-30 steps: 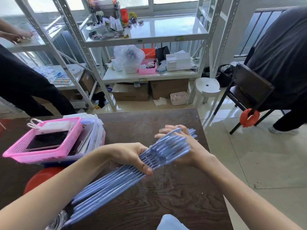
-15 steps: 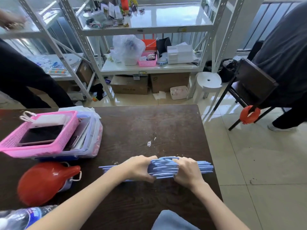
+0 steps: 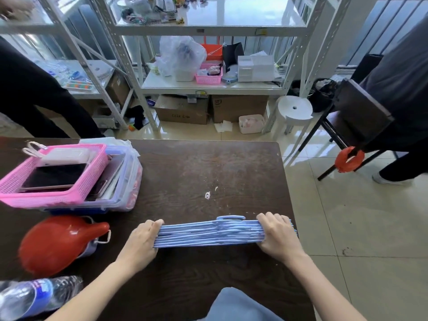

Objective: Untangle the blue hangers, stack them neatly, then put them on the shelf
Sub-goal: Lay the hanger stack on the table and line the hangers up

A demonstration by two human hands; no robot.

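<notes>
A flat stack of several blue hangers (image 3: 208, 232) lies across the near part of the dark wooden table (image 3: 196, 167), its hooks bunched toward the right. My left hand (image 3: 141, 242) grips the stack's left end. My right hand (image 3: 275, 235) grips its right end, close to the table's right edge. The white metal shelf (image 3: 208, 88) stands beyond the table's far edge, with bags, a pink basket and white boxes on its middle level.
A pink basket (image 3: 53, 179) with phones sits on clear bins at the left. A red pouch (image 3: 58, 242) and a water bottle (image 3: 34, 295) lie near the front left. One person stands at the left, another beside a chair (image 3: 356, 121) at the right. A white stool (image 3: 294, 110) stands near the shelf.
The hangers went from tilted in the air to lying flat on the table. My hands have slid apart from the middle to the two ends of the stack.
</notes>
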